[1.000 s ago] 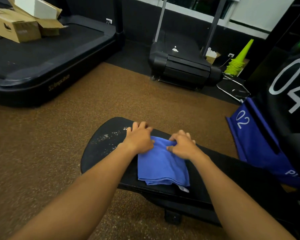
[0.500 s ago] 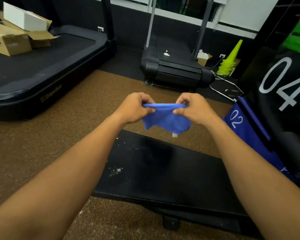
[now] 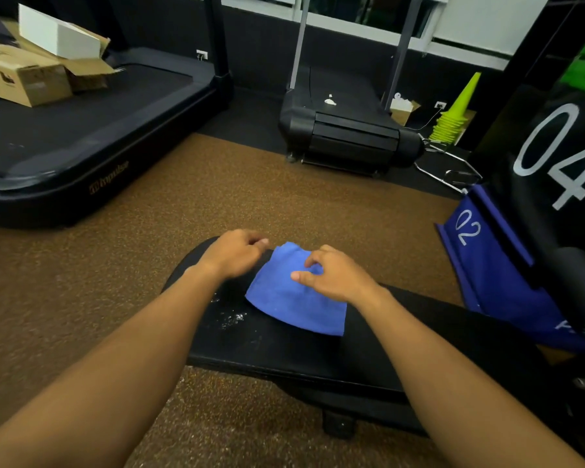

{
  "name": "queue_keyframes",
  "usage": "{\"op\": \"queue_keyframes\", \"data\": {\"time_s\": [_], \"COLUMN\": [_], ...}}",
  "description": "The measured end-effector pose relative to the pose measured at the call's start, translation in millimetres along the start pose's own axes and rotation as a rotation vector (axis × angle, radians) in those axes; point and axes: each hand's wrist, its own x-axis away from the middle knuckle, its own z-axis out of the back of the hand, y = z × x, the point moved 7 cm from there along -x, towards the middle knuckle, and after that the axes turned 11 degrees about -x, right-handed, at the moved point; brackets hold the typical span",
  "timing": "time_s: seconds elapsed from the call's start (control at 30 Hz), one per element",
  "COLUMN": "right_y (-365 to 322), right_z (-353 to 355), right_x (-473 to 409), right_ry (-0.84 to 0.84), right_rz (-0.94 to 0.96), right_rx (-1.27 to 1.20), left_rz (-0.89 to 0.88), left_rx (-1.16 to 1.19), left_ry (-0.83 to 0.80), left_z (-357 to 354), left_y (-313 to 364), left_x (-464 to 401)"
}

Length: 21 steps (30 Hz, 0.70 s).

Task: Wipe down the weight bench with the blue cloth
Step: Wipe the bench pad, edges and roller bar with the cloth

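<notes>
While both forearms reach in from the 6 o'clock edge, the left hand (image 3: 232, 253) sits at the rounded far end of the weight bench (image 3: 284, 349), fingers curled with the fingertips pinched together just beside the cloth's left corner; whether it grasps that corner cannot be told. White speckled residue (image 3: 232, 319) marks the black, smooth pad at roughly 7 o'clock from the cloth. Long axis of the bench runs from its rounded end near centre frame toward 4 o'clock. Blue cloth (image 3: 294, 298) lies flat on the pad, folded to a rough quadrilateral, soft napped fabric, its long axis running from 11 o'clock to 5 o'clock. Right hand (image 3: 335, 275) rests on the cloth's upper right part, fingers bent, thumb and fingertips gathering the fabric. Brown speckled rubber flooring (image 3: 217, 197) surrounds the bench. Blue numbered fabric (image 3: 487, 265) hangs at 3 o'clock.
</notes>
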Motion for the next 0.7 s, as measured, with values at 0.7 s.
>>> {"op": "queue_keyframes", "data": {"time_s": [0.7], "right_y": [5.9], "right_z": [-91.8], "right_x": [-32.6], "right_ry": [-0.042], "right_rz": [-0.058], "right_rx": [0.226], "left_rz": [0.242], "left_rx": [0.158], "left_ry": [0.097], "left_z": [-5.2], "left_y": [-88.9], "left_x": [-31.1]}}
